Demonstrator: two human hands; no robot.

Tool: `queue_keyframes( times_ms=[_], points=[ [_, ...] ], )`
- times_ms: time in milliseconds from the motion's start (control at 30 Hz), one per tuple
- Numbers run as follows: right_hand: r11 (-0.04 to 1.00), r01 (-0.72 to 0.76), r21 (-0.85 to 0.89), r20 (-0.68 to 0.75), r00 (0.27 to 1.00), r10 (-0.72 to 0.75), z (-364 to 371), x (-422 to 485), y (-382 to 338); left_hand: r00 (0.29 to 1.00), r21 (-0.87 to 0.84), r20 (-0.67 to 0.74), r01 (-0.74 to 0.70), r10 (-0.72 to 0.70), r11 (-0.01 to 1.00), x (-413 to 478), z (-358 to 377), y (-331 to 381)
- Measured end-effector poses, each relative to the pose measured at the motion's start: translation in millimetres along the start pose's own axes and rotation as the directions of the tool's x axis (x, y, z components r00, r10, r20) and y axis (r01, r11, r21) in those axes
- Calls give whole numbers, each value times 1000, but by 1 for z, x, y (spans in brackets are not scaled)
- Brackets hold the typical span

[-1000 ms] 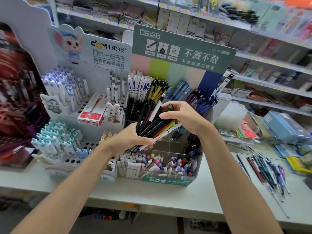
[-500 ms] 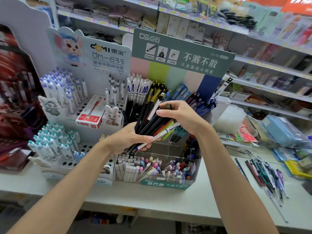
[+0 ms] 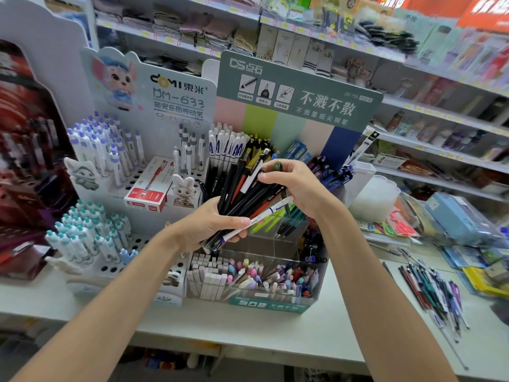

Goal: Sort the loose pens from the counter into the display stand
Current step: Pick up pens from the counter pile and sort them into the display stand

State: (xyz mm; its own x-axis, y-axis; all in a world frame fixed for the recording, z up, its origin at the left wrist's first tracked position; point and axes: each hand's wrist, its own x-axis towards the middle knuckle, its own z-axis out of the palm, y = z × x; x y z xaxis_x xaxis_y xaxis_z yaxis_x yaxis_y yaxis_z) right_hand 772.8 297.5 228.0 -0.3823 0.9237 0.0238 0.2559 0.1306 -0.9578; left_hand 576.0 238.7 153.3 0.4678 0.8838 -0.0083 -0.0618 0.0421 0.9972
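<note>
We are logging a bundle of pens [image 3: 237, 188], mostly black with some red and white barrels, fanning up and to the right in front of the display stand [image 3: 267, 306], above its clear front compartments. The left hand [image 3: 209, 224] is gripping the bundle's lower end, fingers wrapped round it and thumb pressing on a white pen [image 3: 265, 215] lying across the front. The right hand [image 3: 297, 186] is curling over the bundle's top, thumb and fingers pinching pen ends there; we are not making out which pen exactly. More loose pens [image 3: 432, 288] are lying in a heap on the worktop [image 3: 248, 326], well right of the stand. A white cartoon stand [image 3: 176, 106] is sitting just left, carrying a red box [image 3: 147, 188].
</note>
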Motion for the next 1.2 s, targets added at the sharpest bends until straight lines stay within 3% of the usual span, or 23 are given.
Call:
queue_keyframes(
  times_ms=[100,233,300,400,467,567,600,733,900,1033,1100,1200],
  points=[
    [960,54,273,-116,993,-23,0,2,-4,1000,-10,-1,-9,9,1000,0,-2,0],
    [902,143,407,-218,974,-56,-1,2,-4,1000,26,0,14,-14,1000,-1,-4,-3],
    [899,196,392,-273,958,-90,-4,4,-3,1000,26,-3,8,-8,1000,-1,-3,-4],
    [953,209,219,-274,951,-145,-5,4,-3,1000,14,-26,-1,1,1000,-1,-3,-6],
    [950,261,173,-399,900,-174,-11,3,-5,999,-1,-43,-12,12,1000,-2,-3,-6],
    [854,410,322,-661,742,-107,-33,1,-16,986,-117,-165,-54,34,992,-4,-3,-5],
    [852,405,332,-654,750,-102,-37,0,-19,976,-155,-212,-76,42,985,-4,-2,-5],
    [979,108,172,-350,936,-42,-6,-4,-14,968,-288,-249,-114,40,951,2,10,1],
    [997,49,68,-392,920,-18,24,2,5,977,-435,-210,-128,38,891,6,20,2],
    [995,4,-101,-355,934,-40,29,-4,10,989,-419,-150,-48,-17,907,2,17,-2],
    [1000,11,10,-429,903,-6,22,-5,8,980,-387,-196,-54,-25,921,3,14,-4],
    [905,38,425,-422,892,160,5,-6,1,948,-375,-318,-116,-10,920,6,11,-3]
  ],
)
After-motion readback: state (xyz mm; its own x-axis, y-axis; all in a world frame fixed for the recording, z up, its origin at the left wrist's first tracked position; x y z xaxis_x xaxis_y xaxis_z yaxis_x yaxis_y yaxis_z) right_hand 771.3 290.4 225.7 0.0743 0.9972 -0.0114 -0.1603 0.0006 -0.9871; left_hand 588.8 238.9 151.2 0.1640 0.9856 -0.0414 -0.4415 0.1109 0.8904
